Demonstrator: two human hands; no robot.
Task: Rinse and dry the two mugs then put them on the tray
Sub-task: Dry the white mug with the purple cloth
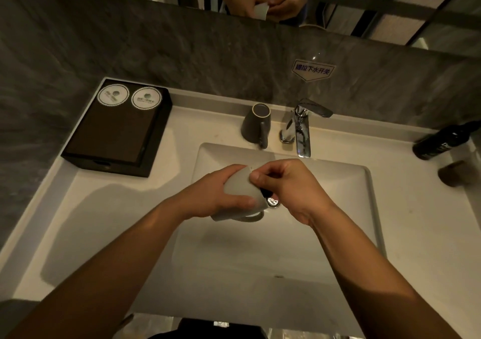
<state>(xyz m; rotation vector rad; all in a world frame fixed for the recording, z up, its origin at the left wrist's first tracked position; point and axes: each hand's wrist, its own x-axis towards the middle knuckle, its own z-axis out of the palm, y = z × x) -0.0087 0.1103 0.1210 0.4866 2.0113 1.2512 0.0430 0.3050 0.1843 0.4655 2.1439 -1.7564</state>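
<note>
Over the middle of the sink, both hands hold a pale mug above the drain. The left hand is wrapped around the mug's body, fingers curled over the top side and thumb along the near side. The mug lies tipped on its side, its long axis running from upper left to lower right, with the mouth facing the right hand and down toward the drain; its handle hangs on the underside, toward the person. The right hand is at the mouth with its fingers bent, and they seem to reach inside the rim, though the dim light makes this hard to tell. A second, dark mug stands upside down on the counter behind the basin, just left of the tap, handle toward the basin. A dark tray sits on the counter to the left, well apart from both mugs.
</note>
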